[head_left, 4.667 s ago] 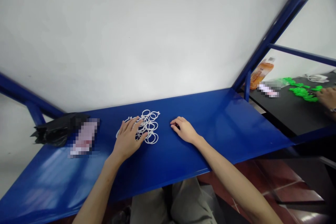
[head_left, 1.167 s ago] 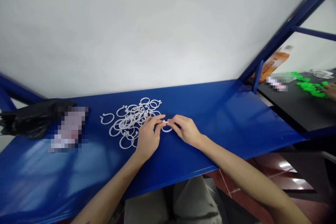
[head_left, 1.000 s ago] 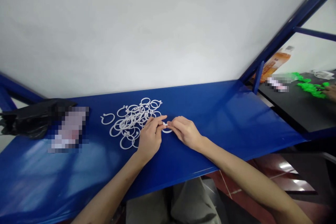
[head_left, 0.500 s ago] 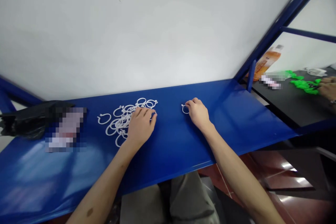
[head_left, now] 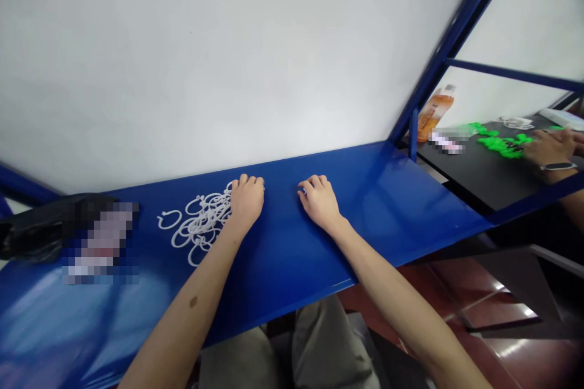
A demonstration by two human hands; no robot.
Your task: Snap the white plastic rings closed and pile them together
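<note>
A loose pile of white plastic rings [head_left: 196,228] lies on the blue table [head_left: 387,206], with one ring [head_left: 168,219] apart at its left. My left hand [head_left: 246,197] rests on the pile's right edge. Its fingers are together and curled down onto the rings, and what they pinch is hidden. My right hand [head_left: 319,200] is palm down on the bare table just to the right, fingers curled under. Only a white sliver of a ring shows at its fingertips.
A black bag [head_left: 31,231] and a blurred flat item [head_left: 98,243] lie at the table's left end. Beyond a blue frame post, a black table [head_left: 465,170] carries an orange bottle [head_left: 433,112] and green pieces [head_left: 497,143] under another person's hand [head_left: 550,146].
Both hands held one ring between them a second ago, then parted. The right hand carried the ring off to the right. The left went back onto the pile. The view has swung right.
</note>
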